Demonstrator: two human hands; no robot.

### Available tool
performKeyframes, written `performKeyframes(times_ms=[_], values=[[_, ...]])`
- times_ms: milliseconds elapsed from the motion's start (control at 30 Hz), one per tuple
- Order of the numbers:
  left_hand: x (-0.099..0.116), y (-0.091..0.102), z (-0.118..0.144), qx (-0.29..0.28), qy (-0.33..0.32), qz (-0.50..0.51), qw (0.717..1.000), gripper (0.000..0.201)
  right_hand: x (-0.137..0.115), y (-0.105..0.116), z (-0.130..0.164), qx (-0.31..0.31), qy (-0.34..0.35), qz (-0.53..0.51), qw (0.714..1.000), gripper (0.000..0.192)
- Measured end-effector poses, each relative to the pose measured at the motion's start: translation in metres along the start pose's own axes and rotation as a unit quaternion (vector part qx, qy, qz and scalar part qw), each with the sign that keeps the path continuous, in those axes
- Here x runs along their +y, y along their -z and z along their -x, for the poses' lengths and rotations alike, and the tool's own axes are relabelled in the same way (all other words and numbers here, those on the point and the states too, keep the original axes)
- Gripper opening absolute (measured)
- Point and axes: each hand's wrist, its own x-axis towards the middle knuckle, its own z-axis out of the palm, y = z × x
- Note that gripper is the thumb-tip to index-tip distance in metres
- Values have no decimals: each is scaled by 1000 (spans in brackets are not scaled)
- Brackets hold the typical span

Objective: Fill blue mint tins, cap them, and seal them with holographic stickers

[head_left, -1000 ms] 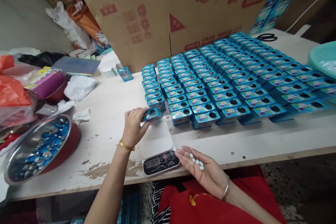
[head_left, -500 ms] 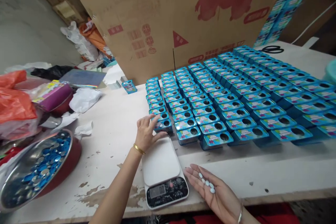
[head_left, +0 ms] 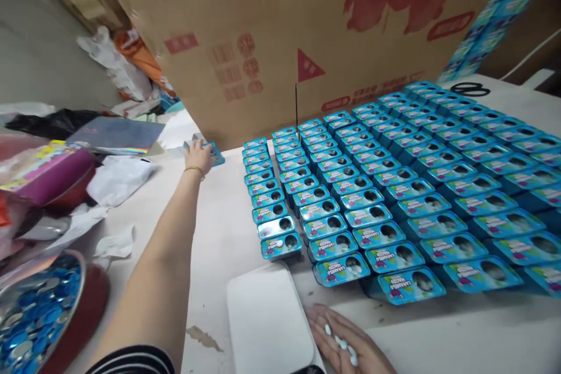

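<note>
The lone blue tin (head_left: 217, 155) sits at the back of the table (head_left: 210, 228), just in front of the big cardboard box (head_left: 236, 6), to the left of the leftmost row of tins (head_left: 269, 213) and well beyond the white scale (head_left: 267, 315). The left hand (head_left: 198, 156) is right at it, the arm stretched out long across the bare tabletop, and the tin shows at the right of the fingers — so this is plainly the nearer hand, the other being far back near the front edge. The hand covers the tin's left part, so I cannot tell how its long axis runs or whether it stands or lies. Nor can I tell whether the fingers and thumb are clamped on it or merely against it, since the grasping side is turned away. The right hand (head_left: 350, 332) waits palm up beside the scale's right edge, its fingers loosely extended rather than closed, with a few small white pieces (head_left: 342, 344) resting in a line on the palm. Another white piece (head_left: 279, 243) lies on top of the nearest tin in the leftmost row, beside its round opening.
</note>
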Motion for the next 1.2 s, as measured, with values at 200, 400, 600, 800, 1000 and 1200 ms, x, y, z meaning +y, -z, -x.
performKeyframes(times_ms=[200, 400, 600, 800, 1000, 1200], values=[[-5, -12, -13, -12, -48, 14, 999, 25, 23, -62, 0, 40, -70, -27, 996, 51], [0, 56, 45, -62, -98, -35, 993, 20, 30, -77, 4, 22, -70, 6, 997, 50], [38, 175, 174, -27, -259, 27, 965, 25, 19, -55, 24, 6, -67, 19, 998, 45], [113, 212, 270, -145, -273, 71, 948, 13, 19, -39, 55, -10, -59, 39, 997, 28], [108, 182, 301, -200, -223, -5, 954, 15, 18, -22, 80, -36, -54, 42, 997, 22], [114, 173, 306, -138, -220, 15, 965, 51, 14, -14, 88, -45, -43, 42, 997, 22]])
